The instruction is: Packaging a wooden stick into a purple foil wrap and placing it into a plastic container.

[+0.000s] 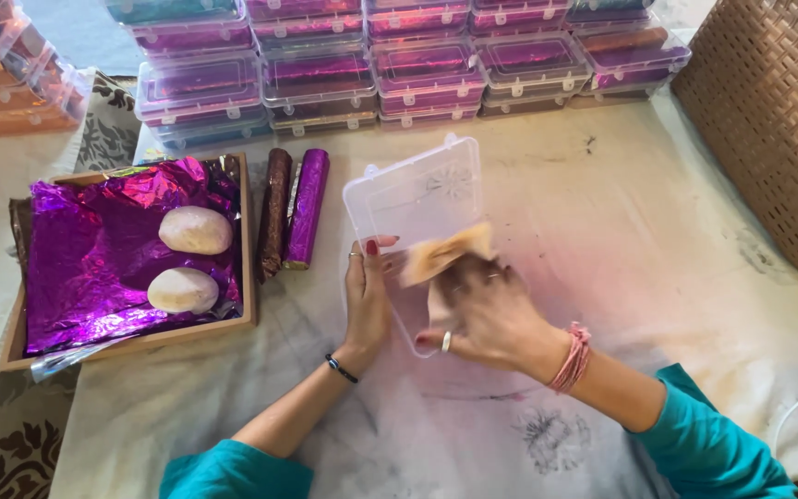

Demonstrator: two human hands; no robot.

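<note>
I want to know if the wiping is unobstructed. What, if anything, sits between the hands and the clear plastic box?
Nothing visible. The left hand grips the clear plastic box directly; the right hand presses a tan cloth onto it.

a wooden tray sits at the left, lined with crumpled purple foil. two pale oval lumps lie on the foil, one above the other, apart. just right of the tray lie two wrapped rolls side by side, one brown, one purple. stacked clear lidded boxes line the far edge. a woven basket stands at the right.
</note>
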